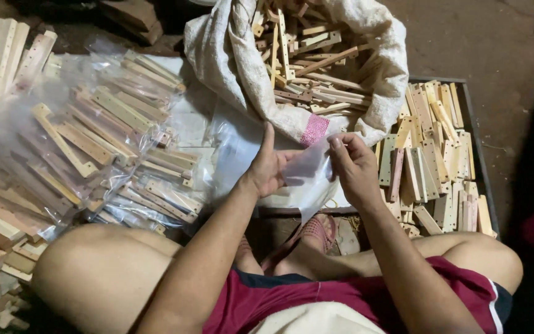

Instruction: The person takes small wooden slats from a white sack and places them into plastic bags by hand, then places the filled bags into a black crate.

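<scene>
Left hand point(269, 166) and right hand point(351, 164) both pinched a small clear bag point(307, 175), held between them above the lap. The bag looked thin, translucent, empty and crumpled, its lower end hanging below the hands. Left hand was half open, thumb up, fingers behind the bag's edge; right hand was curled, fingertips closed on the opposite edge. Just beyond the hands stood an open cloth sack point(251, 74) full of drilled wooden strips point(310, 62). Right of the right hand, a tray point(478, 167) held more strips laid loosely. Left of the left hand lay bagged strip bundles point(106, 130), stacked in clear plastic.
</scene>
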